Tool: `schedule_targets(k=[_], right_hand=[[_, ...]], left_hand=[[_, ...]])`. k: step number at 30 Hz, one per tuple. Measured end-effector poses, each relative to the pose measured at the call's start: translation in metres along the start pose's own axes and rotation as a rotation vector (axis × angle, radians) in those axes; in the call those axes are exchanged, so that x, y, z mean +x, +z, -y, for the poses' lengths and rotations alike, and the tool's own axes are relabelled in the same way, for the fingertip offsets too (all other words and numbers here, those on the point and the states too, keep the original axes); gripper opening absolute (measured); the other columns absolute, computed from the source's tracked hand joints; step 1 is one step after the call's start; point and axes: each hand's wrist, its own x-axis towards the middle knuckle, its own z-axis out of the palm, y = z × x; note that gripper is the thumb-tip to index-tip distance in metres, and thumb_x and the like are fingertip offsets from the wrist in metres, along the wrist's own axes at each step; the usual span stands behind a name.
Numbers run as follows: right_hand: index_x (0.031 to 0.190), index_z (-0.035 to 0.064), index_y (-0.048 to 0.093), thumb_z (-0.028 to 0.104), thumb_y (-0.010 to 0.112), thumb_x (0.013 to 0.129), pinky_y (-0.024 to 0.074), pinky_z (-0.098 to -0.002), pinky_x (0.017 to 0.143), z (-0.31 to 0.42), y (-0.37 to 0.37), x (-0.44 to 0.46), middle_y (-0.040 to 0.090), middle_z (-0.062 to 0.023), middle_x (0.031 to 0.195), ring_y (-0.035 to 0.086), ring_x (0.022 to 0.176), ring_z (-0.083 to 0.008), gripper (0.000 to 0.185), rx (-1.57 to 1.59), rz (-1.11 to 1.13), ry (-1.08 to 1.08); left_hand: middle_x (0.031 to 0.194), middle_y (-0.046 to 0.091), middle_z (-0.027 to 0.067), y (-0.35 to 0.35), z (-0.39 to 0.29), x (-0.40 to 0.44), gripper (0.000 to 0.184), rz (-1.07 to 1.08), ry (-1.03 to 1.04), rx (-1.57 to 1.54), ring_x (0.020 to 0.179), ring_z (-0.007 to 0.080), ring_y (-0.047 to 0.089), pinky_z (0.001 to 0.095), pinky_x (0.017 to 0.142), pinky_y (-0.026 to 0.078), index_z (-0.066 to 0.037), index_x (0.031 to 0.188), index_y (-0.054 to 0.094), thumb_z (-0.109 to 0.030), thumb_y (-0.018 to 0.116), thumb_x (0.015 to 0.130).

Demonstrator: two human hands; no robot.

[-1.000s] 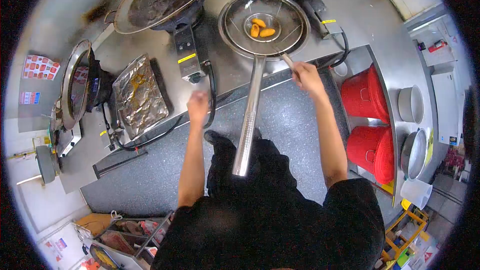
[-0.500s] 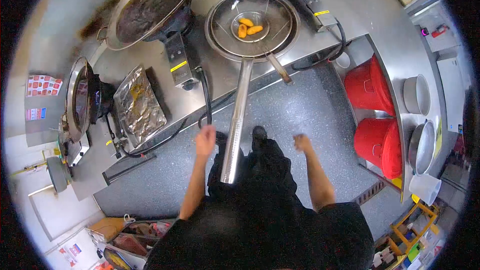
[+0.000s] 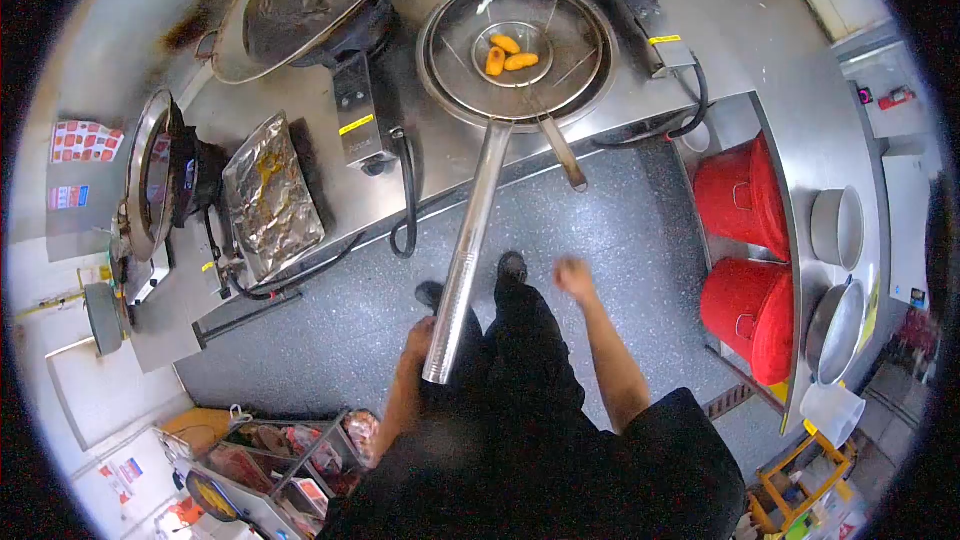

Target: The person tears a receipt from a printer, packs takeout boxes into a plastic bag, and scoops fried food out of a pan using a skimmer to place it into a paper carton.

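Observation:
A large strainer (image 3: 469, 240) with a long metal handle rests over a round metal pan on the steel counter. A smaller strainer (image 3: 565, 152) with a short handle lies in it, holding several orange-brown food pieces (image 3: 520, 61). My right hand (image 3: 574, 278) hangs over the floor below the short handle, apart from it, fingers curled in and nothing visible in them. My left hand (image 3: 418, 338) is low beside the end of the long handle, its fingers mostly hidden; whether it touches the handle cannot be made out.
A large wok (image 3: 232, 58) on a burner stands at the upper left, a smaller one (image 3: 135, 175) at the far left. A foil-covered tray (image 3: 275, 205) lies between. Red buckets (image 3: 745, 310) sit under the right counter, with metal pots (image 3: 837, 230) on top. A hose (image 3: 410, 200) hangs over the front edge.
My right hand has let go of the short handle and moved down, away from it. My left hand has dropped lower, toward my body. The strainers and food stay on the counter.

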Motion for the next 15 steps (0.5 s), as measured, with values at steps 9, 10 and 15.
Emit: schedule_targets(k=[9, 10, 15], right_hand=[[0.11, 0.0023, 0.051, 0.032, 0.044, 0.093, 0.0213, -0.0188, 0.034, 0.318, -0.11, -0.036, 0.043, 0.0025, 0.06, 0.034, 0.044, -0.0061, 0.035, 1.069, 0.547, -0.064], [0.11, 0.0024, 0.051, 0.028, 0.045, 0.093, 0.0201, -0.0192, 0.034, 0.321, -0.113, -0.043, 0.039, 0.0035, 0.06, 0.03, 0.044, -0.0058, 0.032, 0.961, 0.481, -0.074], [0.08, 0.0059, 0.052, 0.012, 0.045, 0.087, 0.0191, -0.0222, 0.034, 0.347, -0.116, -0.052, 0.038, 0.0033, 0.055, 0.027, 0.042, -0.0069, 0.012, 0.662, 0.084, -0.214]], left_hand=[[0.084, 0.067, 0.0132, 0.041, 0.013, -0.047, 0.034, -0.337, -0.173, -0.75, 0.073, 0.0156, 0.062, 0.0304, 0.065, 0.051, 0.001, 0.106, 0.06, -0.026, 0.063, 0.084], [0.083, 0.067, 0.0138, 0.042, 0.012, -0.058, 0.033, -0.327, -0.204, -0.488, 0.073, 0.0168, 0.063, 0.0305, 0.064, 0.051, 0.002, 0.106, 0.06, -0.024, 0.061, 0.086], [0.083, 0.066, 0.012, 0.09, 0.025, -0.1, 0.032, -0.542, -0.312, -0.784, 0.074, 0.0191, 0.064, 0.0318, 0.068, 0.05, 0.003, 0.106, 0.058, -0.024, 0.055, 0.088]])
